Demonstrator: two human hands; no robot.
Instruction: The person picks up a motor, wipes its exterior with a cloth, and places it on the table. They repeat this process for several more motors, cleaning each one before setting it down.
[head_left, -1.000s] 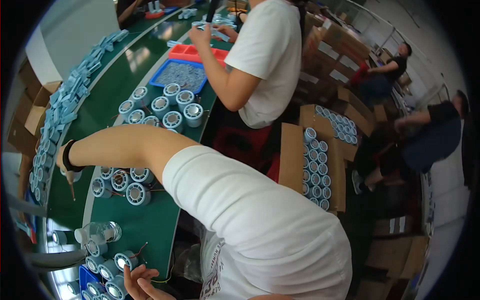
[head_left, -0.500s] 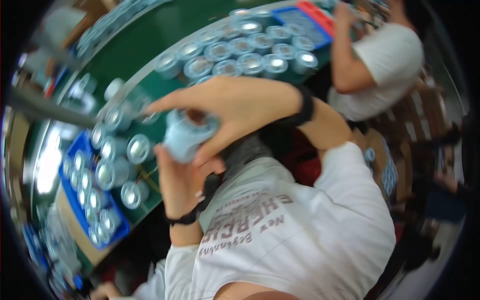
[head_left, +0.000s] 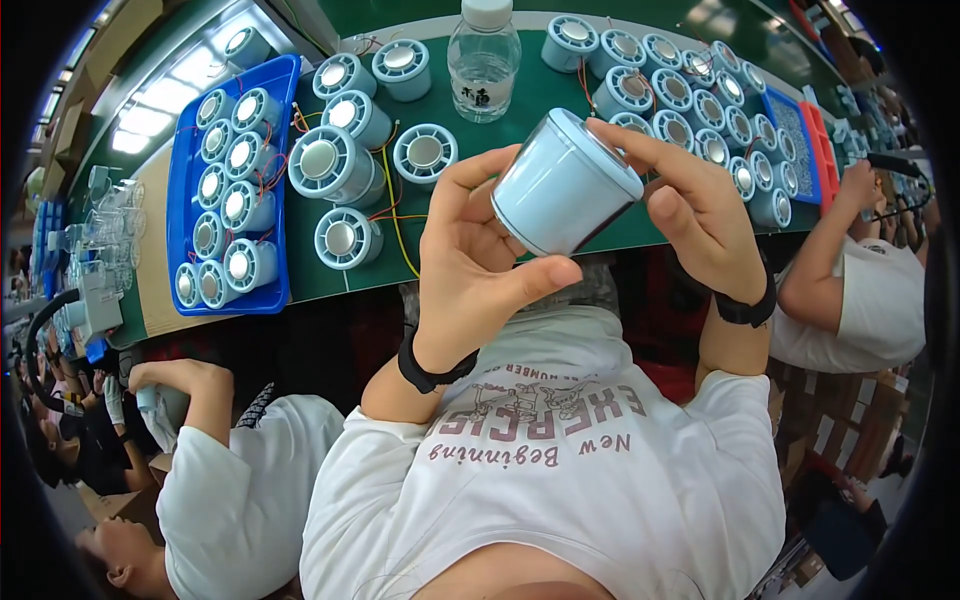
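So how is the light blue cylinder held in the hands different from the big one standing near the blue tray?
The held cylinder is lifted off the bench between the left hand and right hand and tilted; the big cylinder stands upright on the green bench. The held one shows its smooth side, the standing one its silver top disc. Both are pale blue and round.

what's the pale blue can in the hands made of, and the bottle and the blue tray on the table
The pale blue cylinder, held by the left hand and right hand, looks like matte moulded plastic: even colour, soft sheen. The bottle seems clear thin plastic with a white cap; the table shows through it. The blue tray looks like glossy rigid plastic, with light glinting on its rim.
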